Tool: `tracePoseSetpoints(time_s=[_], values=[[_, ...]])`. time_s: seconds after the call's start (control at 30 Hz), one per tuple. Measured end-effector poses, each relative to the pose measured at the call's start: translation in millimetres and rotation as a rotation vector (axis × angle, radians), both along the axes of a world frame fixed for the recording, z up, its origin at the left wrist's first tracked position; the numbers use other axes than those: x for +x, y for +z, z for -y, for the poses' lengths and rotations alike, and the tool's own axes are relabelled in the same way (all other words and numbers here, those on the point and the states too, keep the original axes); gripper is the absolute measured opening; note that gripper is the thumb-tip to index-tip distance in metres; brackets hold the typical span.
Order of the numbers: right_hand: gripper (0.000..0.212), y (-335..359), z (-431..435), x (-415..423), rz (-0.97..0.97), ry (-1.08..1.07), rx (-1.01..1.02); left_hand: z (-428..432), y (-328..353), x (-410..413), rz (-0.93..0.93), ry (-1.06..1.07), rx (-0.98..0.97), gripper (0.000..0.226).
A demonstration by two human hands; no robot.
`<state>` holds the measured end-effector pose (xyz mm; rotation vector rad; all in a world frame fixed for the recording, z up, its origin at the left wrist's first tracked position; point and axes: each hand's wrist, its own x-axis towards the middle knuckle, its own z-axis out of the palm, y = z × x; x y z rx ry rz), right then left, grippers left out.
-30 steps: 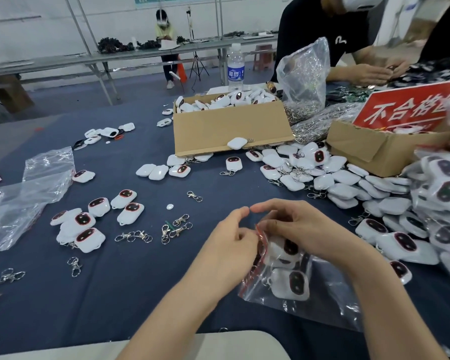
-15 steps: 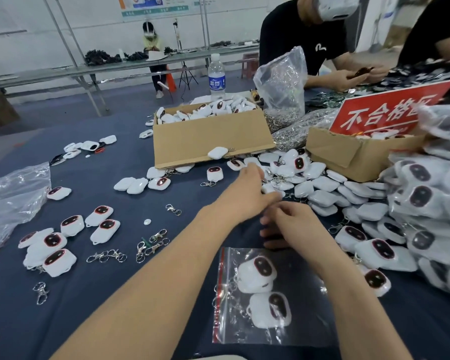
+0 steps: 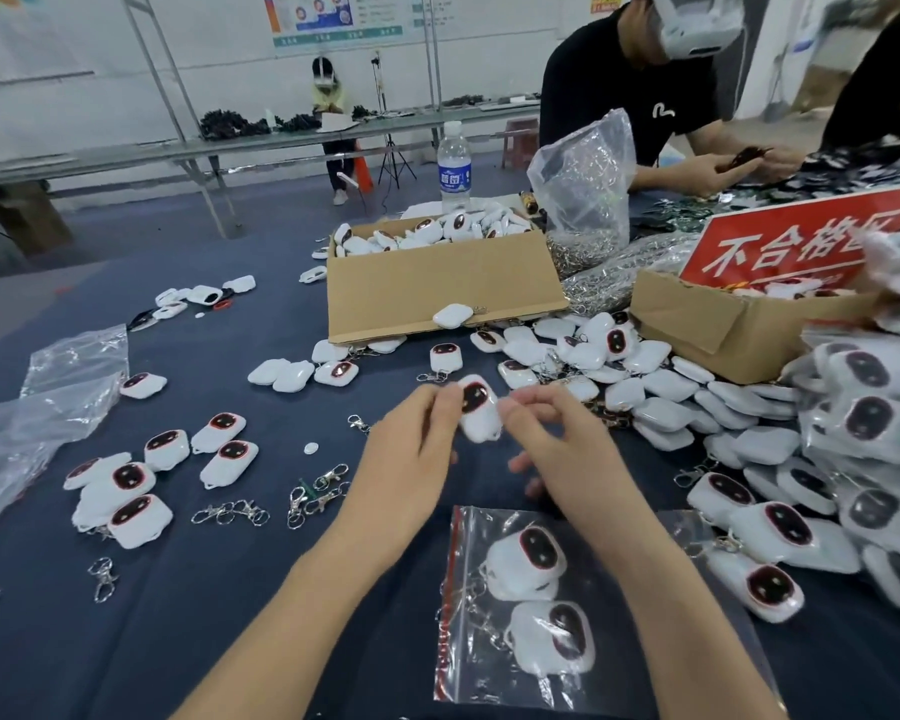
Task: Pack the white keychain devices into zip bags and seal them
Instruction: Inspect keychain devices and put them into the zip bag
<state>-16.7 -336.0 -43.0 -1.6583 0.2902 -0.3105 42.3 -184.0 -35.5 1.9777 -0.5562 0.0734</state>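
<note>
White device, dark face up, pinched at its sides by fingertips of left hand and right hand, above the blue table. Zip bag holding two more lies flat just nearer; loose heap to the right.

- Packing workshop or small factory floor.
- Long table under dark cloth. White devices heaped in bulk at 2 o'clock, bagged stacks at 3 o'clock.
- Open carton at 12 o'clock, filled with the same devices. Clear sack of metal clasps at 1 o'clock.
- Red sign in Chinese characters stands in a second carton at 2 o'clock.
- Two workers at 1 o'clock handle parts. Another person is behind a far bench at 11 o'clock.
- Printed charts on the back wall.
</note>
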Motion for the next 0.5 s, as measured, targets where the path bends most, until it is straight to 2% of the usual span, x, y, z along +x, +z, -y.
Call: tracePoseSetpoints(time_s=[0.13,0.37,0.5], values=[[0.005,-1.1,-19.9,1.0,0.015,0.161,-0.099,-22.1,-11.2,-23.8,-0.119,0.016,-0.125,0.031],[0.012,-1.4,-24.6,-2.2,-0.012,0.195,-0.007,-31.3,-17.9,-26.7,-0.263,-0.044,-0.239,0.021],[0.016,-1.8,-24.5,-3.4,-0.010,0.195,0.018,-32.4,-20.4,-23.7,-0.271,-0.073,-0.232,0.019]])
